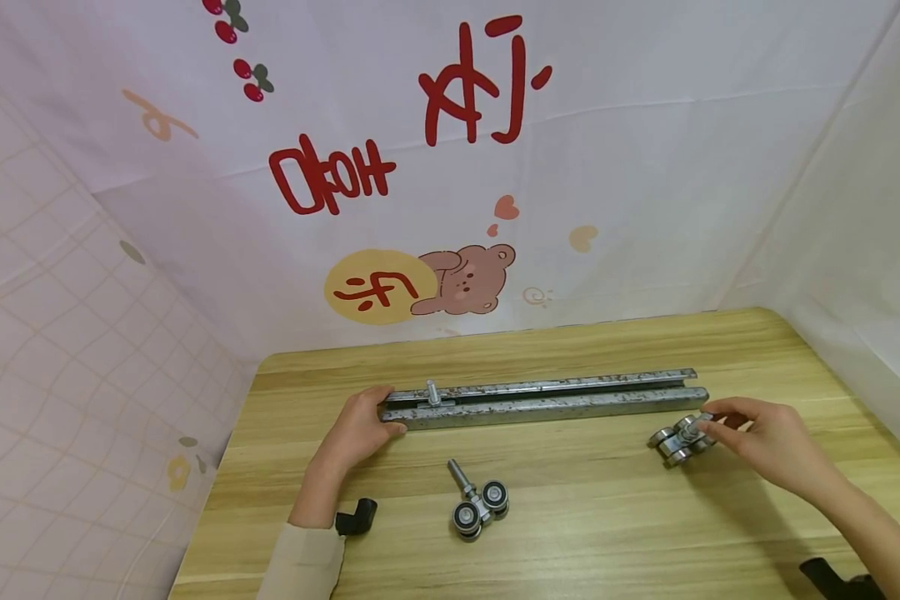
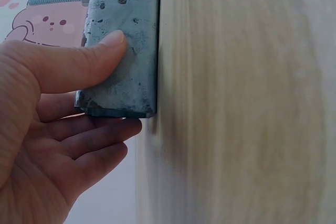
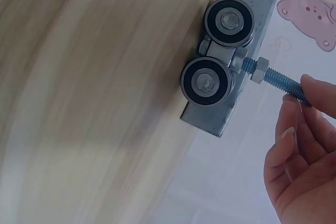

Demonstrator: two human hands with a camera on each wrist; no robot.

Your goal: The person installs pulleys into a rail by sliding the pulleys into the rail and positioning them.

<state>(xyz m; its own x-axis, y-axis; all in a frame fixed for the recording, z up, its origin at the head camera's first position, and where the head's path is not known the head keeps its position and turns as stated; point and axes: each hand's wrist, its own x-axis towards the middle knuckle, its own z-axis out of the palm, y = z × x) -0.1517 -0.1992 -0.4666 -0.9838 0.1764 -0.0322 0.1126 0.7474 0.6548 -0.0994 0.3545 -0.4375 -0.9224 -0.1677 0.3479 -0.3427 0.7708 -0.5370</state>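
Gripping the end of a metal rail point(image 1: 540, 410) at seven o'clock of the head view is the left hand point(image 1: 356, 429); the right hand point(image 1: 772, 437) pinches the bolt point(image 3: 281, 81) of a wheeled trolley point(image 1: 675, 443) at four o'clock. This trolley could, I think, slip or swing, because only its bolt is held. A second trolley point(image 1: 483, 505) lies at six o'clock on the wood-grained table point(image 1: 585, 533); white printed cloth point(image 1: 645, 150) hangs at twelve.

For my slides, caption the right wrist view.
Right hand pinching the threaded metal bolt of a silver roller trolley with black-ringed wheels.
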